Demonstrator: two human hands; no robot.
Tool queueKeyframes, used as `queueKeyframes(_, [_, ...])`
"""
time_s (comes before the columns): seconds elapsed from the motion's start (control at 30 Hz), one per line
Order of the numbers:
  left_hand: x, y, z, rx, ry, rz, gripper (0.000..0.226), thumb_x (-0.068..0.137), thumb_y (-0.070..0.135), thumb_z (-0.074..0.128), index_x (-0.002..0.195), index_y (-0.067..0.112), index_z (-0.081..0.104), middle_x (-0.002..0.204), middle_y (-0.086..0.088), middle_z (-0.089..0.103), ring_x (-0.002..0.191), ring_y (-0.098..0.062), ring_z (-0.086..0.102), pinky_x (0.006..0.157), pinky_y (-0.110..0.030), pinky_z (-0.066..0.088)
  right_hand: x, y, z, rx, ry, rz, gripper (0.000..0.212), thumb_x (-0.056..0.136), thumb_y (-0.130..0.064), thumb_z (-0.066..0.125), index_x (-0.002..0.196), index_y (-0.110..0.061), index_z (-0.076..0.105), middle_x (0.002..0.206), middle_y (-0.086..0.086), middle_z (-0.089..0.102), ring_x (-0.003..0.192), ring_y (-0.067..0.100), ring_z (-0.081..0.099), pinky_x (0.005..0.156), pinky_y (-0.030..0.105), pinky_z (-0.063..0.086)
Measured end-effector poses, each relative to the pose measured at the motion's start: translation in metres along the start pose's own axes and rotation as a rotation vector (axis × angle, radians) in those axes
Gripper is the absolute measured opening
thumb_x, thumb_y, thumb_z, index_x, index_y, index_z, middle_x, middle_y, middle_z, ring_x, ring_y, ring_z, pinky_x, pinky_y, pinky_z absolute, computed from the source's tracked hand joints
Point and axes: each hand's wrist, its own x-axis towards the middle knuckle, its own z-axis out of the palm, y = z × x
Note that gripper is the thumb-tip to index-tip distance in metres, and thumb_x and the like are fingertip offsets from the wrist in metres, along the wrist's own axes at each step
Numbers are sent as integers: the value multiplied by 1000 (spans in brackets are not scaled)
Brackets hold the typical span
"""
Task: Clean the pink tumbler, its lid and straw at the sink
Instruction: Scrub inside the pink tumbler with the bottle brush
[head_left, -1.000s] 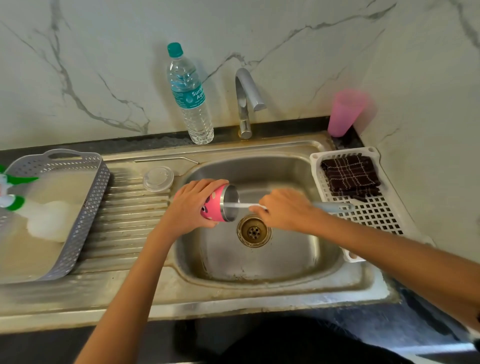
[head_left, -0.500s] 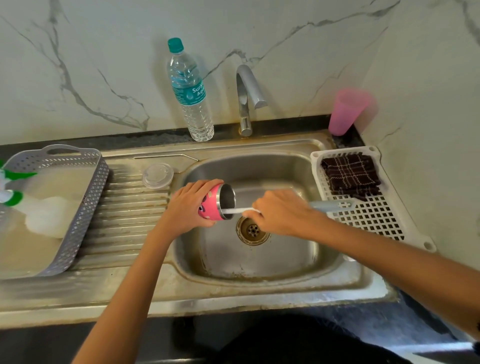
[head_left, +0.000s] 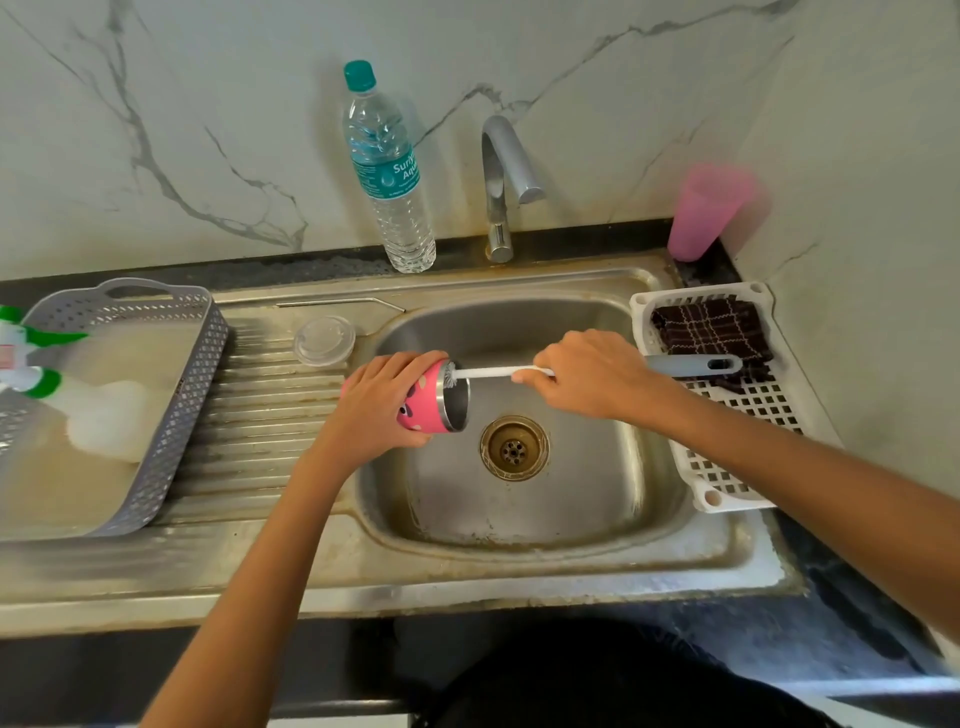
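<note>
My left hand (head_left: 384, 405) grips the pink tumbler (head_left: 423, 405), held on its side over the left part of the sink basin (head_left: 519, 509), its steel mouth facing right. My right hand (head_left: 592, 376) holds a bottle brush (head_left: 498, 371) by its white shaft, the grey handle sticking out to the right. The bristle tip sits at the upper rim of the tumbler's mouth. The clear lid (head_left: 324, 341) lies on the drainboard left of the basin. A metal straw (head_left: 337, 303) lies along the sink's back ledge.
A water bottle (head_left: 387, 171) and the tap (head_left: 501, 182) stand behind the sink. A pink cup (head_left: 706, 210) is in the back right corner. A white rack (head_left: 727, 415) with a dark cloth (head_left: 711, 330) sits right; a grey basket (head_left: 156, 415) with a spray bottle sits left.
The brush has been drawn out of the tumbler; its bristles are now at the rim instead of deep inside. My right hand has shifted slightly right and up.
</note>
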Motion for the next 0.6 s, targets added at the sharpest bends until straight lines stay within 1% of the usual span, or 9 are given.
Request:
queueKeyframes(0.07, [3, 1, -7, 67, 46, 32, 96, 58, 38, 80, 142, 34, 36, 130, 3, 52, 117, -23, 48, 97, -43, 39, -2, 4, 9, 26, -12, 36, 55, 100, -51, 33, 58, -17, 41, 52, -2, 43, 46, 11, 41, 49, 26, 32])
queueKeyframes(0.17, [7, -1, -13, 81, 67, 43, 96, 58, 36, 83, 142, 32, 36, 131, 1, 51, 119, -24, 47, 98, -43, 38, -17, -13, 27, 42, -45, 22, 54, 100, -50, 31, 58, -18, 43, 51, -3, 39, 46, 16, 41, 54, 29, 43])
queueKeyframes(0.23, [5, -1, -10, 39, 40, 9, 97, 59, 37, 83, 142, 33, 34, 133, 2, 50, 121, -25, 47, 100, -45, 38, -24, -24, 28, 43, -51, -10, 53, 100, -50, 31, 56, -21, 37, 51, -3, 38, 50, 20, 42, 58, 33, 47])
queueKeyframes(0.3, [3, -1, -8, -2, 16, -17, 97, 60, 36, 83, 143, 32, 34, 135, 3, 49, 122, -25, 47, 101, -45, 38, -20, -22, 16, 39, -9, -23, 51, 100, -50, 30, 57, -24, 34, 52, -4, 40, 48, 18, 41, 56, 32, 47])
queueKeyframes(0.37, [5, 2, -11, 5, 17, -3, 97, 59, 36, 82, 143, 33, 34, 135, 2, 49, 122, -26, 46, 100, -47, 40, -12, -8, 3, 40, 30, 9, 50, 100, -51, 30, 60, -24, 41, 53, -5, 45, 45, 12, 43, 51, 28, 44])
queueKeyframes(0.43, [11, 5, -22, 57, 62, 31, 98, 56, 35, 83, 142, 32, 36, 133, 1, 51, 120, -27, 47, 98, -49, 41, -9, 5, 0, 62, 46, 52, 50, 100, -52, 31, 63, -23, 46, 54, -4, 46, 46, 11, 45, 52, 28, 44])
queueKeyframes(0.5, [18, 6, -31, 135, 103, 72, 97, 54, 33, 84, 140, 32, 39, 132, 1, 52, 117, -28, 49, 97, -49, 41, -13, 6, 11, 76, 22, 74, 50, 100, -51, 30, 64, -23, 48, 54, -4, 46, 45, 11, 43, 50, 29, 45])
queueKeyframes(0.57, [22, 3, -34, 155, 96, 74, 97, 53, 31, 84, 140, 31, 40, 132, 1, 52, 117, -28, 49, 98, -49, 40, -22, -7, 23, 70, -20, 46, 52, 101, -50, 29, 67, -19, 54, 54, -3, 46, 44, 13, 42, 50, 30, 46])
queueKeyframes(0.6, [23, 2, -32, 143, 80, 66, 97, 53, 31, 84, 140, 31, 40, 132, 1, 52, 118, -28, 49, 98, -48, 39, -26, -13, 25, 69, -23, 21, 53, 101, -50, 29, 66, -19, 54, 53, -3, 46, 45, 15, 42, 52, 32, 47])
